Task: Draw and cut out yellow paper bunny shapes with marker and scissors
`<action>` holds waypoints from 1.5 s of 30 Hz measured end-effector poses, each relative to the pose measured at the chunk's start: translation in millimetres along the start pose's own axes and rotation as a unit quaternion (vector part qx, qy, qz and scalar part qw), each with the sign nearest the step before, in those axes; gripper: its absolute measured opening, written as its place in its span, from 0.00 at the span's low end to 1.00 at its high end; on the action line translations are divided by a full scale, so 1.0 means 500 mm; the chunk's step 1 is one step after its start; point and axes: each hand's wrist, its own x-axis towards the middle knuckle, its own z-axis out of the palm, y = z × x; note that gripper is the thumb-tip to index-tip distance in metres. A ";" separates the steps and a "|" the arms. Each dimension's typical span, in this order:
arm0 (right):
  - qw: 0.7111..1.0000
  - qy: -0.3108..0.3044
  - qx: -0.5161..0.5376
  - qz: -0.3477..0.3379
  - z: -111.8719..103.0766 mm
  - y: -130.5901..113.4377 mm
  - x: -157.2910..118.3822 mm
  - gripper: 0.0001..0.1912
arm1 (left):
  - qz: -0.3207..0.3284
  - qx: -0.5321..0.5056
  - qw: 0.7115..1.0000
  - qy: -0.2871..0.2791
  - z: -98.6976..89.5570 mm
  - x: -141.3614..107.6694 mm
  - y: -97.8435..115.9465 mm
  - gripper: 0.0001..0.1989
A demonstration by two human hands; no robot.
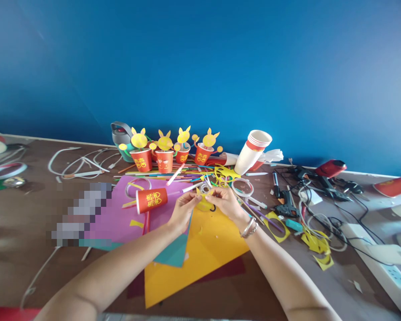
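Both hands meet over the coloured paper near the middle of the table. My left hand (pixel 184 210) pinches the left edge of a small yellow paper piece (pixel 204 204). The right edge of the same piece is between the fingers of my right hand (pixel 227 204), which has bracelets at the wrist. A short dark curved mark or strip shows at the piece's lower right. Beneath the hands lies an orange-yellow sheet (pixel 200 254). Left of my left hand, a red paper cup (pixel 152 200) lies on its side on a purple sheet (pixel 112 211).
Four red cups with yellow eared heads (pixel 165 161) stand at the back, beside a watering can (pixel 117 133). A leaning stack of white cups (pixel 250 156) is right of them. Glue guns (pixel 287 205), cables and a power strip (pixel 384 263) lie at the right.
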 end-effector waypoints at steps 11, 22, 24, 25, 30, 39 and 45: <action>0.998 -0.006 0.060 0.021 0.005 -0.008 -0.001 0.16 | -0.012 -0.003 1.000 -0.012 -0.001 -0.001 -0.002 0.09; 0.995 -0.045 0.032 0.087 -0.007 -0.013 0.005 0.17 | 0.001 0.007 0.999 0.037 0.003 0.007 0.017 0.11; 0.994 -0.051 0.018 0.097 -0.007 -0.015 0.005 0.15 | 0.008 0.008 0.999 0.039 0.004 0.009 0.023 0.11; 0.994 -0.047 0.011 0.100 -0.007 -0.016 0.005 0.15 | 0.007 0.010 0.999 0.037 0.005 0.010 0.025 0.11; 0.993 0.001 0.031 0.113 -0.005 -0.012 0.009 0.16 | -0.007 0.026 1.000 -0.011 0.002 0.012 0.025 0.14; 0.988 0.029 0.095 0.121 -0.003 -0.027 0.009 0.18 | 0.016 0.126 0.992 -0.011 -0.010 0.016 0.016 0.12; 0.986 0.062 0.100 0.115 -0.001 -0.020 0.008 0.16 | 0.032 0.140 0.990 0.003 -0.016 0.020 0.013 0.12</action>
